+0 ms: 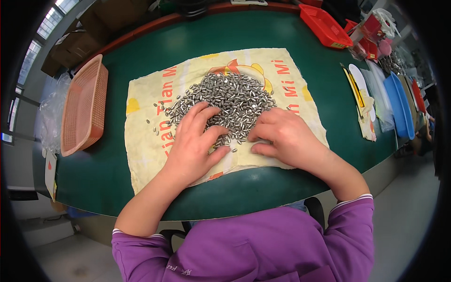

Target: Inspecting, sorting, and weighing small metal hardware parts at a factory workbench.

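A heap of small shiny metal pieces (pixel 230 101), short and rounded like pellets, is spread over a pale yellow printed cloth (pixel 145 103). My left hand (pixel 195 136) rests at the heap's near left edge, its fingers spread and curved over the pieces. At the near right edge lies my right hand (pixel 282 134), its fingers bent and apart, the tips touching the pieces. Neither hand visibly grips anything. Some stray pieces lie on the cloth left of the heap, and one sits between my thumbs.
The cloth covers the middle of a green table (pixel 225 35). A pink mesh basket (pixel 84 108) and clear plastic bags (pixel 51 113) are at the left. A red tray (pixel 324 26) stands far right. Nearer on the right are a blue tray (pixel 399 105) and a yellow pencil-like item (pixel 353 87).
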A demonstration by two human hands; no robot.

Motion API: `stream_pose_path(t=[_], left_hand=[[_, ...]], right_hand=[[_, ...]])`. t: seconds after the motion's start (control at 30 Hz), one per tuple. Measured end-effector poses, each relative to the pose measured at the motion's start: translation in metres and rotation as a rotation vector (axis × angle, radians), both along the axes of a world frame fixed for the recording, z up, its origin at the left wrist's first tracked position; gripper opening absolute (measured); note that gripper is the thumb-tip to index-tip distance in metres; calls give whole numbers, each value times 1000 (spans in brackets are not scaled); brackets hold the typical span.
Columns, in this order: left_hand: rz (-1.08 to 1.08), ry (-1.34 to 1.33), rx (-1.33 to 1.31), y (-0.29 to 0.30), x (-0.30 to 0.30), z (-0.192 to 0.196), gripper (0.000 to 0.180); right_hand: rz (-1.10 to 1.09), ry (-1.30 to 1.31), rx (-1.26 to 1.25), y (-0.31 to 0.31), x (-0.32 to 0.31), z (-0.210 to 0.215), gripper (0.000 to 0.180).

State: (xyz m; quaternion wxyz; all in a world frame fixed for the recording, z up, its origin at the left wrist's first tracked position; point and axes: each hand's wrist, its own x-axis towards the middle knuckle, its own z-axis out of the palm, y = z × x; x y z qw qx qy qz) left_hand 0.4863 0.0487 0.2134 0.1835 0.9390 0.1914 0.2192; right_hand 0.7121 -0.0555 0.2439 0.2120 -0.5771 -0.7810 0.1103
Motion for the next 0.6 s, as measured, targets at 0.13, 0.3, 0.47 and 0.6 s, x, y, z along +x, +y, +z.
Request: stream_pose_path(t=[0.13, 0.3, 0.47, 0.6], left_hand=[[108, -13, 35, 6, -6, 2, 20], [42, -75, 13, 8, -7, 5, 22], [-74, -3, -8, -2, 6, 0, 21], [-76, -3, -10, -3, 6, -1, 14]], right_hand=[[28, 14, -42, -9, 2, 5, 20], [63, 19, -41, -14, 10, 2, 20], [17, 3, 45, -12, 3, -15, 19], [-25, -6, 150, -12, 0, -17, 18]])
